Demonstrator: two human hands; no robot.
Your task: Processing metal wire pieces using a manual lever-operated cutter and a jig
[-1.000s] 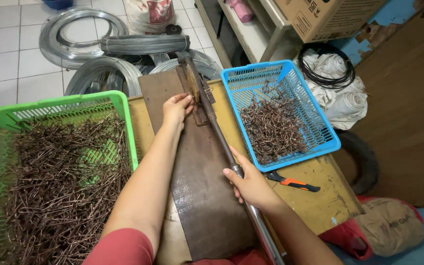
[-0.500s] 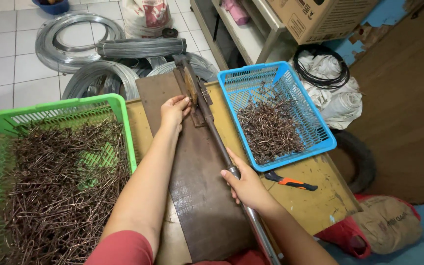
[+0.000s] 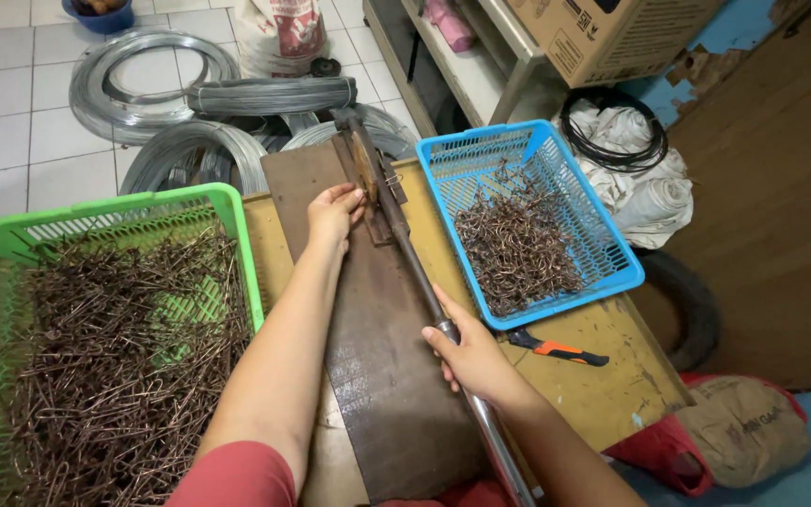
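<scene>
My right hand [image 3: 469, 355] grips the long metal lever bar [image 3: 412, 263] of a bending tool that lies along a dark rusty steel plate [image 3: 377, 376]. Farther up the plate my left hand [image 3: 333, 214] rests with its fingertips against the tool's head [image 3: 373, 188], possibly holding a small wire piece there; I cannot see it. A green basket [image 3: 237, 225] full of brown wire pieces stands to my left. To the right of the bar, a blue basket [image 3: 556, 150] holds a smaller heap of bent brown wire hooks.
An orange-handled cutter [image 3: 556, 350] lies on the yellowish tabletop [image 3: 612, 376] below the blue basket. Coils of grey wire [image 3: 152, 70] lie on the tiled floor beyond. A metal shelf [image 3: 481, 38], a cardboard box [image 3: 603, 33], white cloth with a black cable coil [image 3: 621, 150] sit right.
My right hand has slid a little up the lever bar while the view has tilted downward. My left hand stays at the tool's head.
</scene>
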